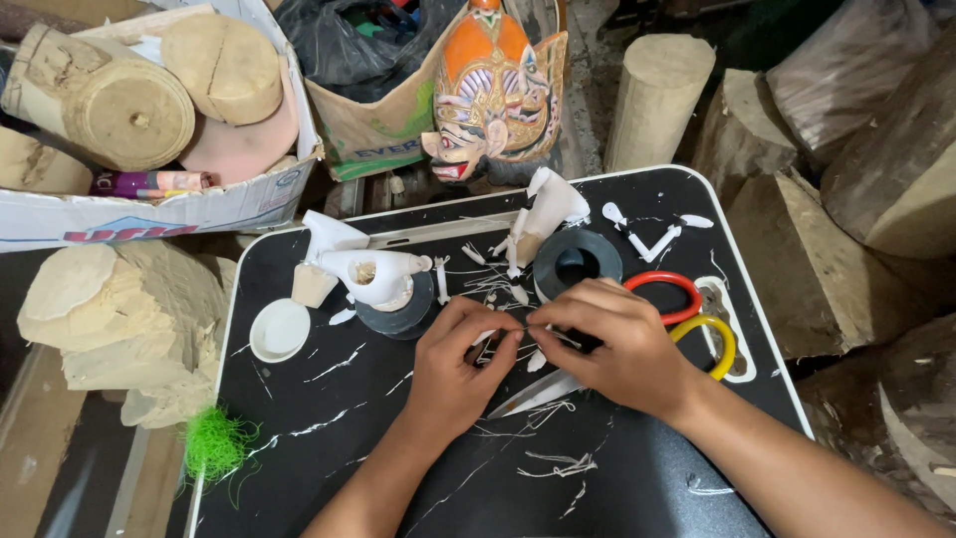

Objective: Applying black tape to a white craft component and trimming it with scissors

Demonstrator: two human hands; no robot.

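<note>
White strip (525, 330) is pinched between both the left hand (460, 364) and right hand (619, 349), mid-shaping over the black table (637, 478); steady fingertip control seems needed.

Painted mask (495, 90) behind black table (637, 488); log sections (105, 100) in cardboard box (149, 211); green fibre tuft (214, 443)

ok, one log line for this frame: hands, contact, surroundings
left hand: pinching thin white strip | right hand: pinching same strip | scissors: under right hand | surface: black tray table
</note>
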